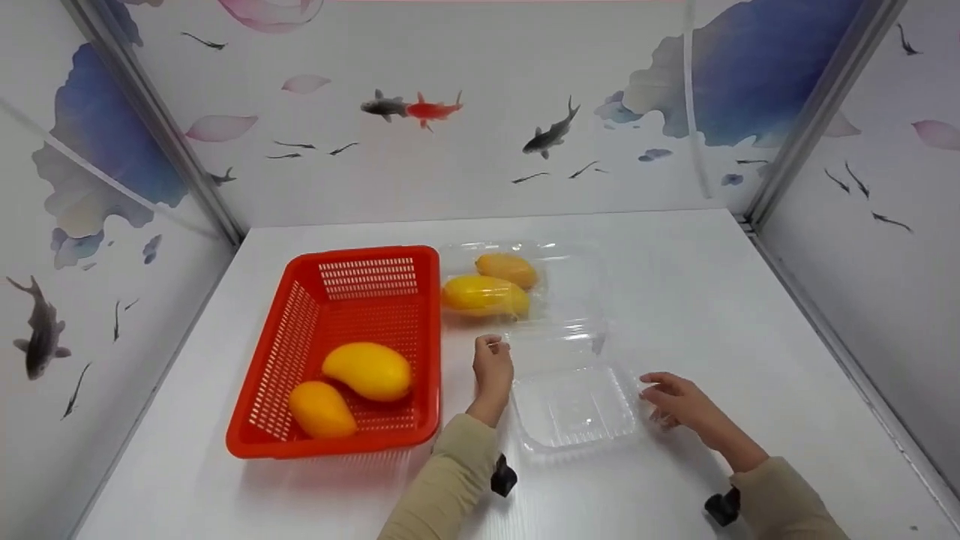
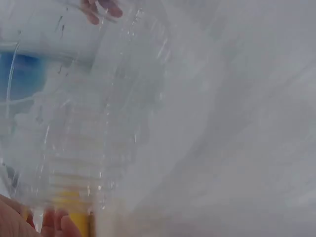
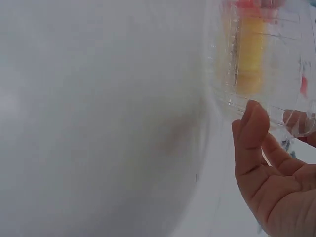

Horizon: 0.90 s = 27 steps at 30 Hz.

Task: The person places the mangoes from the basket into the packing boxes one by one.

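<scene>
A clear plastic clamshell box stands with its lid up on the white table before me. At its left edge my left hand pinches the rim near the hinge with bent fingers. By the right edge is my right hand, thumb and fingers parted; in the right wrist view the hand has its fingertips close to the clear wall, and contact is hard to tell. Behind, a yellow mango and another mango show through clear plastic, whose outlines overlap.
A red plastic basket stands to the left, with a larger mango and a smaller mango in it. Printed panels with fish enclose the white table at the back and sides.
</scene>
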Each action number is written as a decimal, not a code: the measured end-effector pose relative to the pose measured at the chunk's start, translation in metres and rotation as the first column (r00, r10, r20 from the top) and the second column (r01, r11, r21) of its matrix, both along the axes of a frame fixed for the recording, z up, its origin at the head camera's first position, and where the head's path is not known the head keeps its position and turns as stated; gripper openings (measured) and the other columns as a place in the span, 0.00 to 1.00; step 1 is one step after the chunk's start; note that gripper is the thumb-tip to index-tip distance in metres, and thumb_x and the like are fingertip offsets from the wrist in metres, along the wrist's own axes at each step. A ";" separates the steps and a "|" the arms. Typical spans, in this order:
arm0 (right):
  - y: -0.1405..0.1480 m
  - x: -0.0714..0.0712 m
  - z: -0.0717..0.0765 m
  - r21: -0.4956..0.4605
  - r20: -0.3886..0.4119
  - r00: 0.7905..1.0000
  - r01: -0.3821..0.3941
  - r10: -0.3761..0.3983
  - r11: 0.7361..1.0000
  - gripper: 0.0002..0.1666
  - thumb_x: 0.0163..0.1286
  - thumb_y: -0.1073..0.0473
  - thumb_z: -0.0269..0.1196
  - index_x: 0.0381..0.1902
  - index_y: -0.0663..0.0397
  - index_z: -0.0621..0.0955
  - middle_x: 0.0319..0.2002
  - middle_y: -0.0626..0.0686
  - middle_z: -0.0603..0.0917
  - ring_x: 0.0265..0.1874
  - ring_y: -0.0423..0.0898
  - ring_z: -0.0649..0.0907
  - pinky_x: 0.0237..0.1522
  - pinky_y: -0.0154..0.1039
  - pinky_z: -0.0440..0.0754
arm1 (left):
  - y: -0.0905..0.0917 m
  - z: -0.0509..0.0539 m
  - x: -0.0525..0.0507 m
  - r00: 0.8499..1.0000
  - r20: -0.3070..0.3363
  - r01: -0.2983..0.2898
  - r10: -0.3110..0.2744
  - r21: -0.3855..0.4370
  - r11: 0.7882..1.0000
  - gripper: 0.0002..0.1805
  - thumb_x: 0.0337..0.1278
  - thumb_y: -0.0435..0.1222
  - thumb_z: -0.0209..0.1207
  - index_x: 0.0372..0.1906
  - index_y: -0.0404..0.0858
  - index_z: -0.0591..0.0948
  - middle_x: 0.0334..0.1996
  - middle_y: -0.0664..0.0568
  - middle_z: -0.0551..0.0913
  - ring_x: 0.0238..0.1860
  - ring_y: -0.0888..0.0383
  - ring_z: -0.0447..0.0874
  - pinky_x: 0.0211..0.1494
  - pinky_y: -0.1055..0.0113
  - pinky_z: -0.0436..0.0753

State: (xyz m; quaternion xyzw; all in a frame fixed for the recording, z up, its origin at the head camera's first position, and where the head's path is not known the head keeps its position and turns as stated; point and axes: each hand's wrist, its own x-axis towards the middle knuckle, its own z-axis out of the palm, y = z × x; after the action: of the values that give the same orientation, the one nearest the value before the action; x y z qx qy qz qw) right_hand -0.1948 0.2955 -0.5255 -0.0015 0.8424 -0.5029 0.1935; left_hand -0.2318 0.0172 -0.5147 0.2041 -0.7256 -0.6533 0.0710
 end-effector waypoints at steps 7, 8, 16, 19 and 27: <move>-0.025 -0.005 0.006 -0.072 0.086 0.996 0.045 -0.039 0.996 0.28 0.66 0.54 0.55 0.58 0.68 0.67 0.44 0.58 0.77 0.29 0.45 0.78 0.30 0.38 0.80 | -0.010 0.019 0.004 0.999 -0.025 -0.043 0.038 -0.215 0.976 0.32 0.51 0.23 0.49 0.64 0.30 0.57 0.61 0.37 0.62 0.56 0.40 0.62 0.61 0.52 0.64; -0.027 -0.006 0.007 -0.078 0.090 0.995 0.049 -0.042 0.996 0.28 0.66 0.55 0.55 0.57 0.68 0.68 0.43 0.57 0.77 0.30 0.45 0.78 0.30 0.37 0.80 | -0.011 0.023 0.005 0.999 -0.039 -0.044 0.036 -0.244 0.969 0.34 0.49 0.22 0.49 0.66 0.30 0.56 0.62 0.37 0.61 0.57 0.39 0.61 0.62 0.51 0.63; -0.053 -0.006 0.009 -0.099 0.107 0.991 0.089 -0.078 0.991 0.14 0.66 0.58 0.54 0.42 0.65 0.72 0.34 0.55 0.76 0.31 0.45 0.78 0.31 0.36 0.81 | -0.025 0.063 0.023 0.990 -0.111 0.067 -0.093 -0.213 0.975 0.39 0.44 0.21 0.49 0.67 0.28 0.52 0.65 0.36 0.56 0.63 0.40 0.55 0.67 0.50 0.57; -0.061 -0.005 0.007 -0.097 0.121 0.989 0.098 -0.086 0.990 0.13 0.67 0.58 0.52 0.40 0.64 0.71 0.32 0.54 0.75 0.30 0.45 0.77 0.30 0.35 0.80 | -0.038 0.082 0.024 0.978 -0.121 0.147 -0.172 -0.192 0.970 0.41 0.43 0.20 0.49 0.67 0.28 0.50 0.66 0.35 0.54 0.67 0.41 0.51 0.70 0.51 0.52; -0.076 0.002 0.005 -0.175 0.153 0.985 0.102 -0.075 0.979 0.14 0.69 0.56 0.50 0.39 0.66 0.70 0.32 0.54 0.74 0.28 0.44 0.76 0.31 0.37 0.82 | -0.093 0.109 0.004 0.964 0.020 0.262 -0.265 -0.254 0.931 0.46 0.48 0.25 0.59 0.70 0.41 0.48 0.68 0.46 0.53 0.65 0.48 0.56 0.66 0.58 0.63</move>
State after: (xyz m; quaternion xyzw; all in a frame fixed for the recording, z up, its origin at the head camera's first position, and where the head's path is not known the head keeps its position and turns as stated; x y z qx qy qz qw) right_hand -0.1929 0.2196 -0.5207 0.0551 0.7759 -0.5846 0.2307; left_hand -0.2277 -0.0755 -0.4058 0.0895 -0.8236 -0.5599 0.0135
